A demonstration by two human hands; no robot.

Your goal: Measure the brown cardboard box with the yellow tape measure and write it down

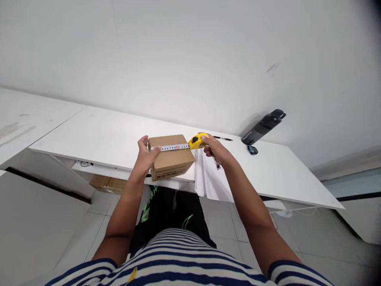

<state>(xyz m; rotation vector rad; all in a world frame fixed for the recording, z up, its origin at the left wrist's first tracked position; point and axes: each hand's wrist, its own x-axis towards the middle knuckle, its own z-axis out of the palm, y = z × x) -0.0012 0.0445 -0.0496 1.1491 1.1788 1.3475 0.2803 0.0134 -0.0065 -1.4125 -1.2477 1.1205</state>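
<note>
A brown cardboard box (174, 159) with dark printing on its front side sits near the desk's front edge. Across its top runs the extended blade of a yellow tape measure (196, 142), numbers facing up. My left hand (146, 156) grips the box's left end, its thumb pressing the blade's end onto the top; the fingers behind the box are partly hidden. Wrapped round the yellow case at the box's right edge is my right hand (216, 149). A thin cord (216, 162) hangs below that hand.
White papers (211, 178) lie right of the box and droop over the desk's edge. Behind them is a black pen (224, 138). A black bottle (262, 127) and a small dark round object (252, 150) are farther right. Another cardboard box (107, 183) is under the white desk (98, 129).
</note>
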